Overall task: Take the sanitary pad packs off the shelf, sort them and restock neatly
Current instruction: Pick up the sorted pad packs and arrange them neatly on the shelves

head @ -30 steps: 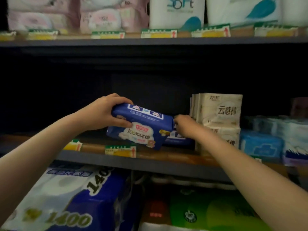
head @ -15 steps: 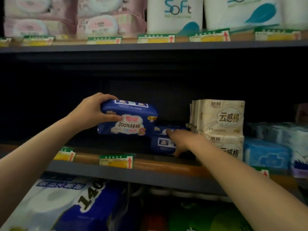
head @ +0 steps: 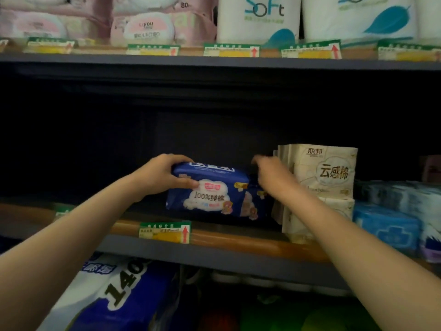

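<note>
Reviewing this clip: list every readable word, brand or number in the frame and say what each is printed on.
"SoFt": white roll pack, top shelf.
"Liyou": pink wipes pack, top shelf.
"80": pink pack behind it.
"100%纯棉": dark blue pad pack held by the left hand.
"云感棉": cream pack.
"140": blue-and-white roll pack, bottom shelf.
Price tags: too blurred to read.

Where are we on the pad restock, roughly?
Done: cream packs stand stacked at the right of the middle shelf, light blue packs beside them. In hand: the left hand grips a dark blue pack, setting it left of the cream stack; the right hand is at its far end, grip unclear. Left: the shelf's left stretch looks unfilled, but it is dark.
</note>
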`<control>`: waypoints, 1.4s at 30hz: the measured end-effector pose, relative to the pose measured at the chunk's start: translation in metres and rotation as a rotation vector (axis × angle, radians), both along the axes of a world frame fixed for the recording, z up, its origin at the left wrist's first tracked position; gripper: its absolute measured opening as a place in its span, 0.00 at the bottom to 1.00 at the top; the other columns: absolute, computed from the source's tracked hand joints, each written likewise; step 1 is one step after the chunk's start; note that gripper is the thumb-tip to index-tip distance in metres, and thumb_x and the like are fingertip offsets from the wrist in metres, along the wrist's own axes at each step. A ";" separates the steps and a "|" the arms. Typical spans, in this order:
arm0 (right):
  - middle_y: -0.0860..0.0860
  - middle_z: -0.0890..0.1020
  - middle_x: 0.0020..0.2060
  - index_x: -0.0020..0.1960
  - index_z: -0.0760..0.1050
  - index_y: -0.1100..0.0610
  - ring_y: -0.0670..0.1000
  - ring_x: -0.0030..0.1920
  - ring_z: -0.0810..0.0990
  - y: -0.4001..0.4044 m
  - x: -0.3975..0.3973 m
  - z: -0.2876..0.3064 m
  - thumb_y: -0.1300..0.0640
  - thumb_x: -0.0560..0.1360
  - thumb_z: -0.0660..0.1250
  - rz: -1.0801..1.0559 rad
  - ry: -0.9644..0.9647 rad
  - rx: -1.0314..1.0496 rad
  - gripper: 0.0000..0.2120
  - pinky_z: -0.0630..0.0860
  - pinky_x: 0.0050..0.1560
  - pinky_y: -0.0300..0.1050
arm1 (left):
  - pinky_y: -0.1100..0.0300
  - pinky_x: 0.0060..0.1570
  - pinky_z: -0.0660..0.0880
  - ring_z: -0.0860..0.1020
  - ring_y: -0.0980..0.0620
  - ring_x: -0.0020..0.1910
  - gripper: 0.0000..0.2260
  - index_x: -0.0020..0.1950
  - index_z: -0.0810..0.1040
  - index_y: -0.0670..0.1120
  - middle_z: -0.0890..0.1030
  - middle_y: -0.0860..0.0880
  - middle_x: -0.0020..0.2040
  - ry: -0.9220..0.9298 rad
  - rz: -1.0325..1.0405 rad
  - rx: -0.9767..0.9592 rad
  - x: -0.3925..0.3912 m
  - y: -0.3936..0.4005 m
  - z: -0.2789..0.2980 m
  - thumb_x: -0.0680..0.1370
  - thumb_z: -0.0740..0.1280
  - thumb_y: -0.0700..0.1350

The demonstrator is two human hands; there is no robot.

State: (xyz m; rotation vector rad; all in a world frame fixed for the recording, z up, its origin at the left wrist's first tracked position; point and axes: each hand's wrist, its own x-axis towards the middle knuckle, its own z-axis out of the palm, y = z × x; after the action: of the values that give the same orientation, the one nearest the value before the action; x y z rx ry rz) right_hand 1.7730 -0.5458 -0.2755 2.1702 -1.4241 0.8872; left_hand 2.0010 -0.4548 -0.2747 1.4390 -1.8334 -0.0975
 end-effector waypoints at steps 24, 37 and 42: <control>0.54 0.80 0.52 0.56 0.78 0.57 0.53 0.53 0.78 0.200 -0.103 -0.303 0.65 0.76 0.63 0.189 -0.158 0.842 0.11 0.70 0.51 0.42 | 0.46 0.44 0.76 0.76 0.38 0.46 0.15 0.53 0.77 0.44 0.77 0.42 0.49 -0.257 -0.090 0.397 -0.113 0.172 -0.401 0.69 0.59 0.43; 0.59 0.67 0.67 0.70 0.61 0.58 0.60 0.67 0.66 0.346 -0.007 -0.574 0.48 0.71 0.71 0.326 0.614 1.495 0.34 0.63 0.65 0.54 | 0.50 0.59 0.67 0.74 0.43 0.60 0.11 0.58 0.75 0.45 0.75 0.44 0.61 -0.864 -0.220 0.942 -0.093 0.186 -0.502 0.78 0.58 0.43; 0.61 0.68 0.66 0.70 0.59 0.61 0.61 0.65 0.69 0.369 0.006 -0.604 0.60 0.76 0.64 0.251 0.552 1.455 0.25 0.66 0.62 0.51 | 0.51 0.57 0.68 0.74 0.44 0.58 0.10 0.58 0.76 0.45 0.75 0.44 0.59 -0.764 -0.236 1.016 -0.084 0.178 -0.505 0.78 0.60 0.44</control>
State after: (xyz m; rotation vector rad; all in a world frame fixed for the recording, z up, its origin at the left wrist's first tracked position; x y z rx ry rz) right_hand 1.7785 -0.1768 -0.8794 3.1325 -1.6560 -1.0784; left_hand 1.9170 -0.2766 -0.7793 2.0996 -2.7873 -0.7831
